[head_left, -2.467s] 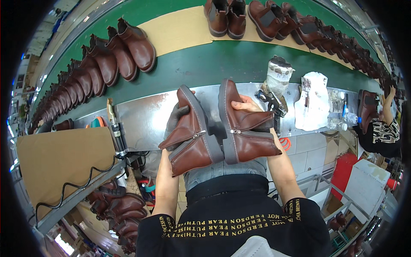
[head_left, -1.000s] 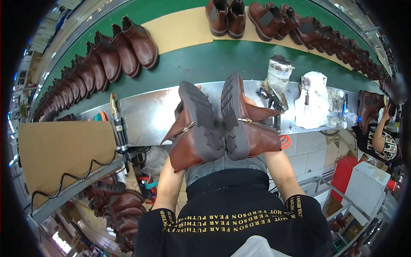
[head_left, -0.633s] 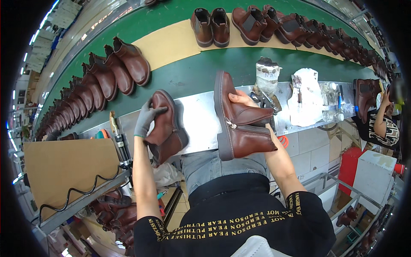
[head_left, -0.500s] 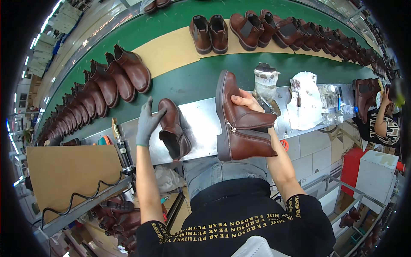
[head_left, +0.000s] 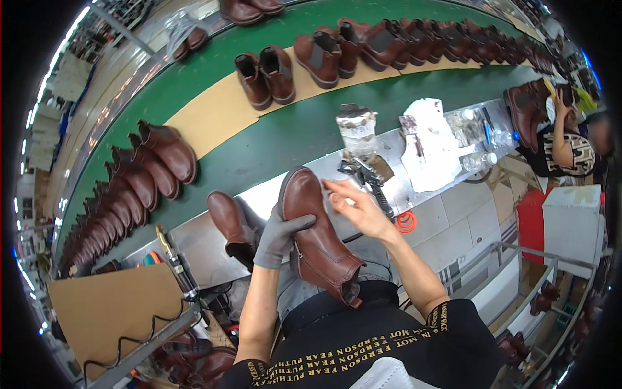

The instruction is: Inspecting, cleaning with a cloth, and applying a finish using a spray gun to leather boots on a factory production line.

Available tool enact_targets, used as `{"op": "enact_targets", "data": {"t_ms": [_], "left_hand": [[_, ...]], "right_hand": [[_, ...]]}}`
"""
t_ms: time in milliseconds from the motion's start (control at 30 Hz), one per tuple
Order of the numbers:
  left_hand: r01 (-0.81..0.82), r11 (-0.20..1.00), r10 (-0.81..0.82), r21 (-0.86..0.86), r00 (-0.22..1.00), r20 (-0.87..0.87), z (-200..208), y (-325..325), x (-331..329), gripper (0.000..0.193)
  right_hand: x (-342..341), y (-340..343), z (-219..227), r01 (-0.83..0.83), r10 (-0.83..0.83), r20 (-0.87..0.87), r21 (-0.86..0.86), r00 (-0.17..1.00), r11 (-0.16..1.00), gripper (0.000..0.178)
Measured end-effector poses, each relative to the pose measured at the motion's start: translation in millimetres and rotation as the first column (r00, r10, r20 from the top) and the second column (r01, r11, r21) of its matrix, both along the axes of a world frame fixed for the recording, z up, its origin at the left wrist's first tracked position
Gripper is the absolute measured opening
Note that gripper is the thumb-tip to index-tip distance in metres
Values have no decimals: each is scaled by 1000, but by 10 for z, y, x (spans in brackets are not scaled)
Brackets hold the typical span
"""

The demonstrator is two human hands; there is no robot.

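Observation:
My left hand, in a grey glove, grips a brown leather ankle boot by its side, the thumb lying across the vamp. The boot is tilted in front of me, toe pointing away and its opening toward my body; a zipper runs along its side. My bare right hand is beside the toe, fingers partly stretched and apart, holding nothing. Left of the held boot, a second brown boot stands on the metal ledge, partly hidden behind my glove and wrist.
A green conveyor belt carries rows of brown boots on both sides. Right on the ledge are a white-wrapped container, a black tool, a white cloth and clear bottles. A co-worker's arm holds something far right.
The held boot passed from my right hand into my gloved left hand and turned, its opening now toward me. My right hand let go. The view shifted right.

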State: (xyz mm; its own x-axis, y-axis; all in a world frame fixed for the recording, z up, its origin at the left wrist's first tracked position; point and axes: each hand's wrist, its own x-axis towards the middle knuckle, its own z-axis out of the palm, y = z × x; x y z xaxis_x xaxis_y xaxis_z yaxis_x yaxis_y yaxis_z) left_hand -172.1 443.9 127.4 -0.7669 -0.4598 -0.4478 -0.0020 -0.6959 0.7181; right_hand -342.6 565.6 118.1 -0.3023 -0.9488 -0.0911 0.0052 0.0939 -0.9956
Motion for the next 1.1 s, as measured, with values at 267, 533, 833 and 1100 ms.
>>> {"op": "enact_targets", "data": {"t_ms": [267, 533, 833, 1100], "left_hand": [[18, 992, -8, -122, 996, 87, 26, 132, -233, 67], [-55, 942, 145, -332, 957, 250, -158, 26, -436, 67], [-409, 819, 503, -403, 850, 159, -315, -318, -620, 80], [-494, 794, 570, -354, 808, 150, -220, -327, -637, 85]], "right_hand": [[-1580, 778, -731, 749, -331, -856, 94, 397, 656, 42], [-1725, 804, -1165, 671, -325, -867, 14, 377, 741, 38], [-1904, 951, -1035, 744, -258, -966, -162, 14, 648, 48], [-2112, 1041, -1119, 869, -178, -958, 114, 224, 482, 58]]}}
